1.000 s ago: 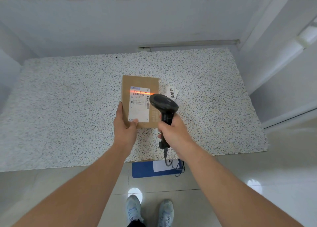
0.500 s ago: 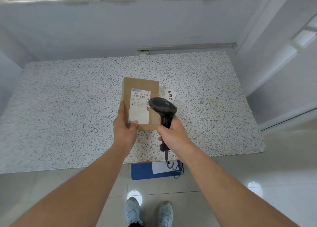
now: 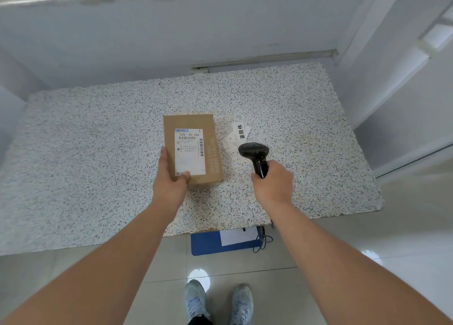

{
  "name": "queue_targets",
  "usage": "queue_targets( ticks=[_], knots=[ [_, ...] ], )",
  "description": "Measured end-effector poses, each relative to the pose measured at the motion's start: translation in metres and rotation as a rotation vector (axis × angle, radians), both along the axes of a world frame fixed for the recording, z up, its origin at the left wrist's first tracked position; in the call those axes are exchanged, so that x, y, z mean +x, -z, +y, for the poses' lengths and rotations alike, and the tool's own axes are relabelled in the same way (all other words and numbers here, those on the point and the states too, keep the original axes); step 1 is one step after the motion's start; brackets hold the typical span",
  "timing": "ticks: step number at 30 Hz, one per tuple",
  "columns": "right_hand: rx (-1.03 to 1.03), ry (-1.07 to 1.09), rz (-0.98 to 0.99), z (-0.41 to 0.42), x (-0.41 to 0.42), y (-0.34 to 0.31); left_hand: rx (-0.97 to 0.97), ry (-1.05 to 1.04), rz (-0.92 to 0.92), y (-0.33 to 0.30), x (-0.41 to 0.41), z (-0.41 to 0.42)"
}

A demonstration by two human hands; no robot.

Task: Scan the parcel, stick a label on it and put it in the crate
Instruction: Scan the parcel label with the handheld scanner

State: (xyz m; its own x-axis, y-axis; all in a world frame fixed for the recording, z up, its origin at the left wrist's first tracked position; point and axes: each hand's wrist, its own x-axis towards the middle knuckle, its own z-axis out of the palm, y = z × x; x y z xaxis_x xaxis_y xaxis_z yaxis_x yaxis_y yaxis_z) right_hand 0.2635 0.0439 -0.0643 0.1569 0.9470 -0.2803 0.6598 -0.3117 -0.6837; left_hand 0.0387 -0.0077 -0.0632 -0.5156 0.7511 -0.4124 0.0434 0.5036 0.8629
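A brown cardboard parcel (image 3: pixel 193 128) with a white shipping label lies flat in the middle of the speckled table (image 3: pixel 98 165). My left hand (image 3: pixel 170 182) grips the parcel's near left corner, thumb on the shipping label. My right hand (image 3: pixel 272 185) holds a black barcode scanner (image 3: pixel 255 153) by its handle, to the right of the parcel and apart from it. White stickers (image 3: pixel 239 133) with black characters lie on the table just beyond the scanner's head.
A blue crate (image 3: pixel 206 245) with a white sheet in it sits on the floor under the table's near edge, the scanner's cable hanging beside it. My shoes (image 3: pixel 218 302) stand on the glossy tiles. Walls close the table's far side and right.
The scanner's orange beam on the shipping label has gone out. My right hand has carried the scanner off the parcel to the right. The left hand keeps its hold.
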Motion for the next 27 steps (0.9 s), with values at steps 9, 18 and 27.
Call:
queue_targets(
  ticks=[9, 18, 27],
  knots=[
    [-0.066, 0.088, -0.065, 0.009, 0.008, 0.03, -0.04, 0.032, -0.032, 0.007, -0.013, 0.006],
    [-0.087, 0.054, -0.08, 0.01, 0.011, 0.046, -0.065, 0.033, -0.109, 0.016, -0.022, 0.005],
    [-0.114, -0.004, -0.101, 0.013, 0.012, 0.038, -0.181, 0.212, 0.255, 0.006, -0.024, 0.014]
  ],
)
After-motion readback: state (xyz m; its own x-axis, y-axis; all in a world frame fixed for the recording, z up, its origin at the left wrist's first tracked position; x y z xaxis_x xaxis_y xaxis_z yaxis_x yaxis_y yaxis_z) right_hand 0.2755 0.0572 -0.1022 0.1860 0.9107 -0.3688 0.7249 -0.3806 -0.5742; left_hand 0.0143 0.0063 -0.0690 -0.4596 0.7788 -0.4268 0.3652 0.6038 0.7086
